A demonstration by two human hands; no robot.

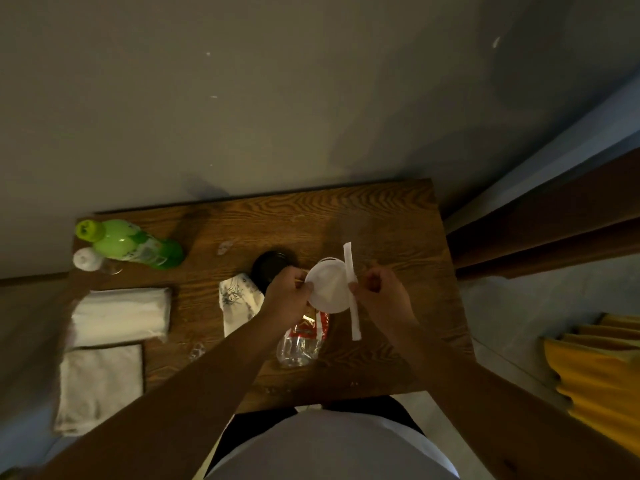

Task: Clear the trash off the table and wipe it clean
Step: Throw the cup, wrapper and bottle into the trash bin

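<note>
Over the wooden table [391, 216], my left hand [286, 293] grips the left rim of a white paper cup [327, 287], held with its round end facing me. My right hand [381, 292] pinches a long white paper-wrapped straw [351, 289] that crosses the cup's right side. Below the cup lies an empty clear plastic bottle [299, 344] with a red label. A black round lid [270, 268] rests behind my left hand. A crumpled patterned napkin [235, 303] lies to its left.
A green bottle [135, 245] and a small clear container with a white cap [86, 259] stand at the table's far left. Two white folded cloths [121, 315] [100, 386] overhang the left edge. A yellow fabric [595, 372] is at right. The wall is behind.
</note>
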